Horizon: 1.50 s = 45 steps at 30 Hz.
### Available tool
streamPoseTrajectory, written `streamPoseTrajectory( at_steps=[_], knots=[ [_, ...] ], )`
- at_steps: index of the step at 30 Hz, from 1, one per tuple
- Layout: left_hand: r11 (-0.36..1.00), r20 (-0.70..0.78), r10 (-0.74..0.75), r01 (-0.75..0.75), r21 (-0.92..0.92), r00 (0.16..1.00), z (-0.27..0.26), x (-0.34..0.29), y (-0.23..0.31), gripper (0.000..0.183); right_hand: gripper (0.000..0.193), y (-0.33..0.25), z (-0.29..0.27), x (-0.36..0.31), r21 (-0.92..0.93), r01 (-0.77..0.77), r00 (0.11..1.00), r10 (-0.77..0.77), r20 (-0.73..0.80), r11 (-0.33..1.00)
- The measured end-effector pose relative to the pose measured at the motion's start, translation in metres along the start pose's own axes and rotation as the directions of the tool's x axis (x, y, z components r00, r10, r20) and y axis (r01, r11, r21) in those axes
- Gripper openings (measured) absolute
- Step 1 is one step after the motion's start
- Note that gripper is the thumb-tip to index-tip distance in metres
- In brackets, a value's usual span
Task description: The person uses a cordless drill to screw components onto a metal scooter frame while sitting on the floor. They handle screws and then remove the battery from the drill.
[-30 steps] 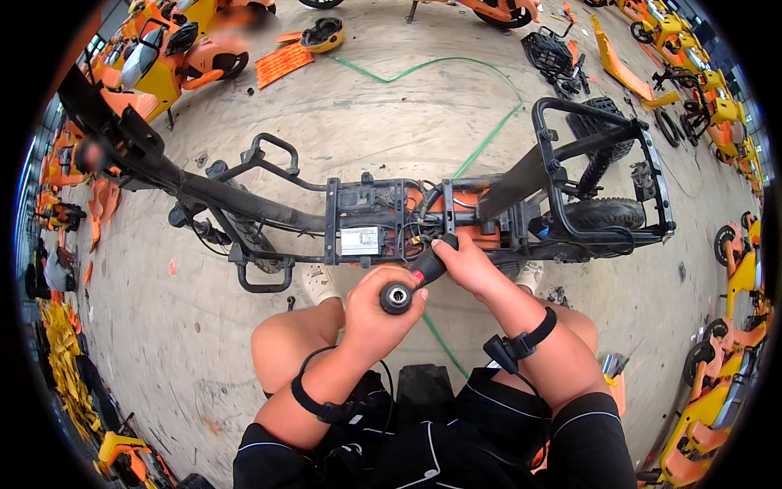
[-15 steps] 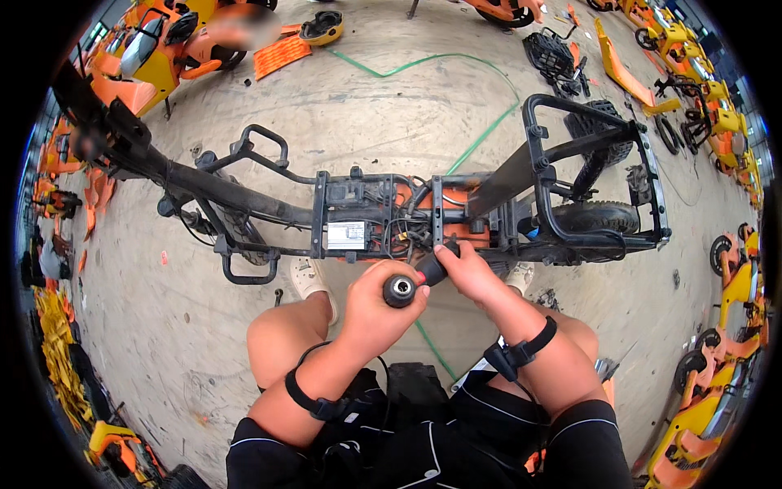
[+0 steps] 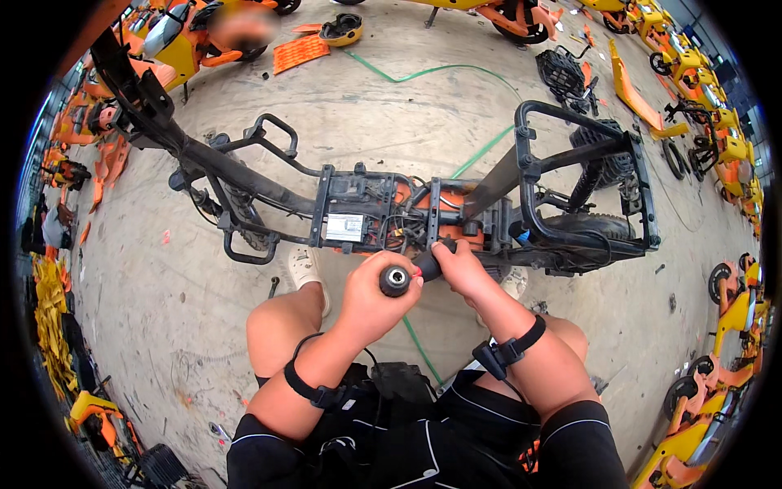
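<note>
A black power drill [image 3: 428,267] with a touch of red is held in both hands, just off the near side of a stripped scooter frame [image 3: 334,208]. Its round chuck [image 3: 396,281] faces up toward me, its opening bare as far as I can see. My left hand [image 3: 368,295] is closed round the body behind the chuck. Wrapped round the other end is my right hand [image 3: 461,267], closed beside the frame's near rail. A white-labelled box [image 3: 345,228] and tangled wires [image 3: 399,232] sit in the middle of the frame.
A rear wheel [image 3: 590,228] and tubular rack [image 3: 525,167] stand at the frame's right. Across the floor runs a green hose [image 3: 485,151]. A yellow helmet [image 3: 342,31] and an orange panel [image 3: 300,54] lie farther off. Yellow scooters [image 3: 717,147] line the right side.
The view has shifted and tilted slightly, so the frame sits a little differently in it. Both hands keep their grip on the drill, with little visible movement.
</note>
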<state>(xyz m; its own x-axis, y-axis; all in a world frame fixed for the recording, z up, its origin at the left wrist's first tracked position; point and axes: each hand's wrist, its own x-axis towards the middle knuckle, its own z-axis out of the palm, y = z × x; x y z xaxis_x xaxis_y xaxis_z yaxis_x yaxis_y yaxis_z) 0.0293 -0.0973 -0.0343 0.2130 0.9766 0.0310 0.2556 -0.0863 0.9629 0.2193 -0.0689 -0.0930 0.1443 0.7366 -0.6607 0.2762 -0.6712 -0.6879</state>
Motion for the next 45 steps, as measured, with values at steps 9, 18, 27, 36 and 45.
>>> streamPoseTrajectory(
  at_steps=[9,18,27,36,45],
  knots=[
    [0.995,-0.109,0.088,-0.093,-0.037,0.990,-0.019,-0.014,-0.017,0.018,0.081,-0.004,0.028,0.016,-0.130,0.106,0.994,-0.109,-0.015,0.986],
    [0.997,-0.099,-0.023,0.016,-0.070,0.995,-0.050,-0.023,-0.024,0.017,0.081,-0.008,0.060,0.010,-0.109,0.059,0.998,-0.057,0.019,0.992],
    [0.995,-0.004,0.008,-0.008,-0.103,1.000,-0.056,-0.018,-0.031,0.018,0.083,-0.015,0.057,0.000,-0.080,0.009,1.000,-0.009,-0.011,0.997],
    [0.997,0.079,0.080,-0.081,0.006,0.994,-0.046,-0.004,-0.025,0.018,0.087,-0.003,0.042,-0.001,-0.010,-0.019,0.999,0.018,-0.049,1.000],
    [1.000,0.105,0.022,-0.022,0.006,0.994,-0.024,-0.002,-0.016,0.018,0.088,0.011,0.024,-0.003,0.030,-0.027,0.999,0.028,-0.035,0.999]
  ],
)
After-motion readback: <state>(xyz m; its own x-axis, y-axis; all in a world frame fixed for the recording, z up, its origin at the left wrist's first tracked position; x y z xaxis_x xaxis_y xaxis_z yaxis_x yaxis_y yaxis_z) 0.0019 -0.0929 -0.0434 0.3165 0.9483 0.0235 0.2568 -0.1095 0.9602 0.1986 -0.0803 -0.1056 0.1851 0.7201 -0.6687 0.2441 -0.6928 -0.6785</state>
